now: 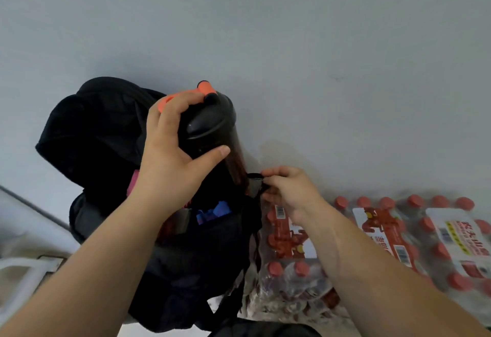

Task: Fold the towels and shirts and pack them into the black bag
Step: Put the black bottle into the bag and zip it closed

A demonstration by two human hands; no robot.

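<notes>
Plain grey wall (318,31) is seen behind. A dark bottle with black lid and orange clasp (210,124) is gripped by the left hand (170,156) above the black fabric bag (87,137), whose side strap (253,176) is pinched by the right hand (289,193). Shrink-wrapped red-capped bottles (385,235) are laid just beside it.

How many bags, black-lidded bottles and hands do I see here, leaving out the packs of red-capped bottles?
Black bag: 1
Black-lidded bottle: 1
Hands: 2, left hand and right hand
Total: 4
</notes>
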